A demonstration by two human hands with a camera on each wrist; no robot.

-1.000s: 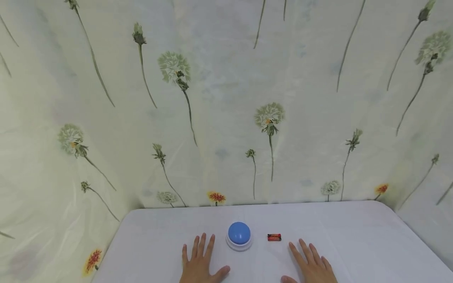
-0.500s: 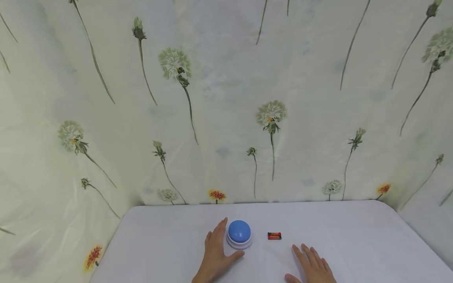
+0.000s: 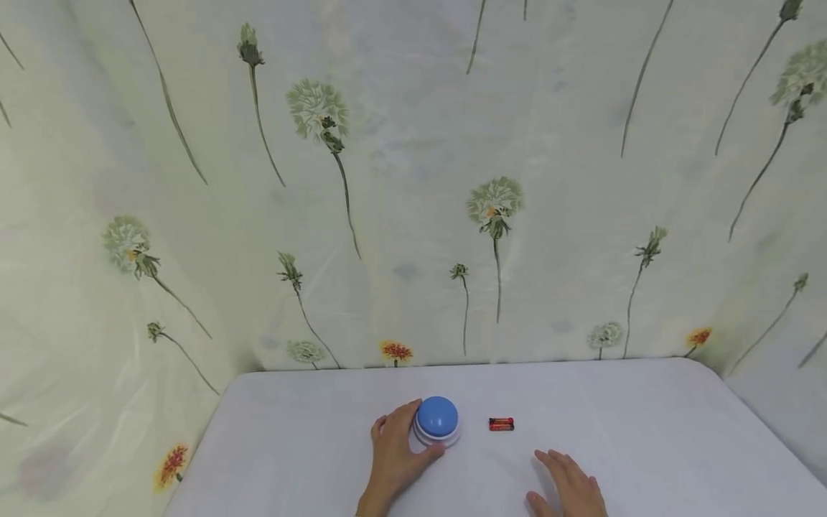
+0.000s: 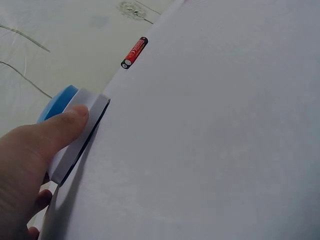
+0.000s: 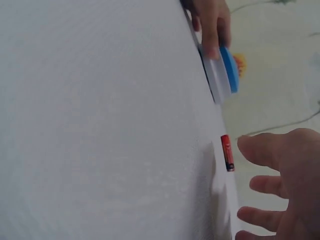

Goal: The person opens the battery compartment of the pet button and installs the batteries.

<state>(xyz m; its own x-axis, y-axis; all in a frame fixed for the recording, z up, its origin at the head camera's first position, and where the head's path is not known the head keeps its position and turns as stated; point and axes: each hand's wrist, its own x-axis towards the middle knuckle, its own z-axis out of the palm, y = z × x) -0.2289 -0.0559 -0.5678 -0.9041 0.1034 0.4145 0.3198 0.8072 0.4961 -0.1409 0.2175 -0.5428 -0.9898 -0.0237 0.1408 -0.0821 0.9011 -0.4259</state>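
Observation:
A round push button with a blue dome and white base point(image 3: 437, 418) is near the middle of the white table in the head view. My left hand point(image 3: 395, 454) grips its left side, with the thumb on the front of the base and fingers curled around behind. In the left wrist view the thumb point(image 4: 70, 125) lies flat along the white rim of the button point(image 4: 82, 107). Two red and black batteries point(image 3: 501, 424) lie side by side to the right of the button. My right hand point(image 3: 570, 486) hovers loosely over the table, fingers spread and holding nothing, nearest the batteries point(image 5: 227, 153).
The table point(image 3: 310, 424) has a white cover and rounded far corners. Behind it and at both sides hangs a pale curtain point(image 3: 413, 215) printed with dandelions, reaching down to the table's far edge.
My left hand has moved from lying flat on the table over to the right and taken hold of the button. My right hand has lifted slightly and turned onto its side.

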